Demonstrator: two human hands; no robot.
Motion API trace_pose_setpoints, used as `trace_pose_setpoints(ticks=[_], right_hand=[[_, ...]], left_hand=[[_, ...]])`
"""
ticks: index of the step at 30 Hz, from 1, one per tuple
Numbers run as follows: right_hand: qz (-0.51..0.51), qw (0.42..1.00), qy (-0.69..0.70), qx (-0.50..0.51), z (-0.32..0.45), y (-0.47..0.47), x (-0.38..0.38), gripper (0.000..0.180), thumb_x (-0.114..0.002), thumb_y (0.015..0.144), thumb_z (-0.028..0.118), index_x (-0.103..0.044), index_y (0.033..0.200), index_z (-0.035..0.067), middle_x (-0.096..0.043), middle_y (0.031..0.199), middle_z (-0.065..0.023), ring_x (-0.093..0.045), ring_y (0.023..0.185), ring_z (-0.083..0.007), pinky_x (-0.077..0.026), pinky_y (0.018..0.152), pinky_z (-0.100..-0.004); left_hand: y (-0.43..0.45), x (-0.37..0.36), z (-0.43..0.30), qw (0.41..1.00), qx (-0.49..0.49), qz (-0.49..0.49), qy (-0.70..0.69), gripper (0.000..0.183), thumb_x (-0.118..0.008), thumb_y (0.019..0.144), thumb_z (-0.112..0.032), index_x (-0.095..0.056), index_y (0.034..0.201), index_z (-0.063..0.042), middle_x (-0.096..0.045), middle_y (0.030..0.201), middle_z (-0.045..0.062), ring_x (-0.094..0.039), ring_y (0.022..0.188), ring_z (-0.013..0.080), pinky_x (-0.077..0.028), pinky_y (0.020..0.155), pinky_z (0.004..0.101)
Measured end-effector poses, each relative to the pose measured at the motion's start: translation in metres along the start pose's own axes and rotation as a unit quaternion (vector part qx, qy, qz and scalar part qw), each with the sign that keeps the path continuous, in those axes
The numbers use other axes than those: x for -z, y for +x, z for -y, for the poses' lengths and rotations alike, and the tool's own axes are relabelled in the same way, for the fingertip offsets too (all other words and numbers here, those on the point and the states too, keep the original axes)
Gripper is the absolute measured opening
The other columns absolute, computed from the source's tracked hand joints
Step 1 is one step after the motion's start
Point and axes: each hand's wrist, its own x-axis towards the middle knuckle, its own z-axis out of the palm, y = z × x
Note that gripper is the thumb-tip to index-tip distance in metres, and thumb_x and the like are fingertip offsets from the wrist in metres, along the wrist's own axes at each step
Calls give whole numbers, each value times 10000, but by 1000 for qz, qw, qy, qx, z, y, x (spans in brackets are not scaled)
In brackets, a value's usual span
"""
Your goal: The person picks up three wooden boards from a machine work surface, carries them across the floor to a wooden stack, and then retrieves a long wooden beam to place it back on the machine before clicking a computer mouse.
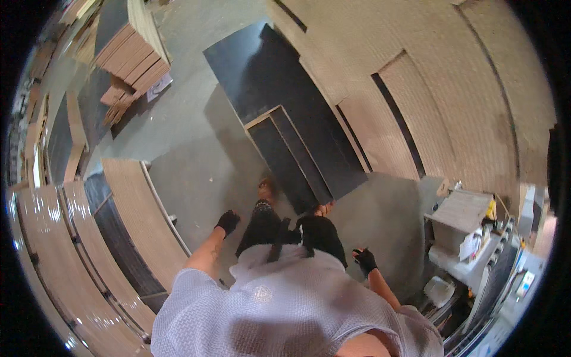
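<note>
My left hand point(228, 223), in a black fingerless glove, hangs over the grey floor left of my legs. On the other side, my right hand point(366, 261) wears a matching glove and hangs away from my body. Fingers on both look loosely curled; no held object shows, and neither hand touches the boards. Before my feet lies a large dark panel point(294, 80), reaching away from me. On its near part rest narrower dark boards point(281, 160) with light edges, partly side by side.
Stacked wood-toned boards point(446, 98) fill the right, with dark gaps between stacks. Film-wrapped board stacks point(53, 232) stand at left, beside a light board stack point(138, 205). Farther off is a pile of panels point(134, 56). A cluttered grey cart point(464, 232) stands at right. Concrete floor point(192, 178) shows between.
</note>
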Motion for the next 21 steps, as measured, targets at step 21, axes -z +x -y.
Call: trace_pose_setpoints(ticks=[21], right_hand=[[-330, 860, 371, -113, 127, -137, -126, 358, -711, 838, 152, -621, 1137, -25, -664, 990, -62, -606, 874, -165, -490, 755, -313]], left_hand=[[-3, 92, -153, 968, -54, 81, -230, 93, -600, 909, -159, -528, 964, -137, -577, 803, 14, -514, 678, 121, -364, 511, 243]])
